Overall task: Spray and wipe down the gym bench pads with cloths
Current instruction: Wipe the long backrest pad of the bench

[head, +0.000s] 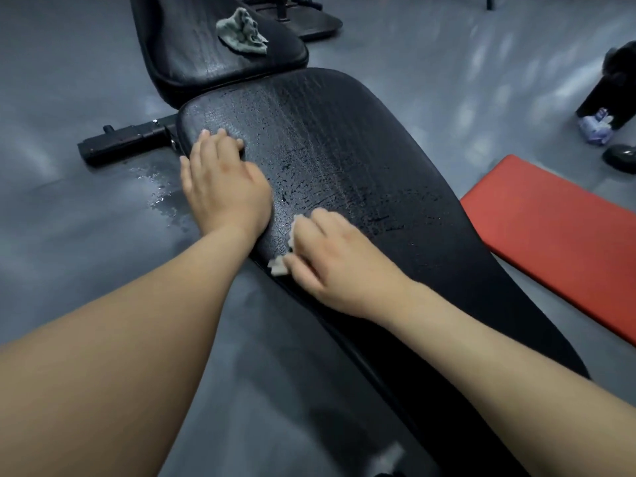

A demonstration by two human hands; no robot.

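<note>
The bench runs from near right to far left, with the long back pad (361, 160) in the middle of the view and the seat pad (192, 46) beyond it. Both pads are black with a fine cracked grain. The back pad is wet: beads and streaks of liquid cover its far half, thickest around its middle, and a pale sheen runs down its length. The seat pad looks duller, with faint streaks.

The left hand (223, 187) lies palm down on the far left part of the back pad, by its rounded corner. Its fingers (220, 139) are spread, almost straight, and hold nothing.

The right hand (330, 256) is at the pad's left edge, nearer than the left hand. Its fingers are curled over a small white cloth (278, 268) and press it to the pad. Only scraps of the cloth show past the thumb and fingertips; the hand is a little blurred.

A crumpled grey cloth (242, 31) lies on the seat pad, towards its right side.

A dark frame bar (124, 139) sticks out left from under the gap between the pads. Near it, drops of liquid (158, 191) glisten on the grey floor (69, 80). A red mat (550, 228) lies flat on the floor, right of the bench. At the far right stands another person's dark trouser leg (609, 94) with a black shoe (621, 158), and a pale bluish cloth (595, 127) is bunched just beside the leg.
</note>
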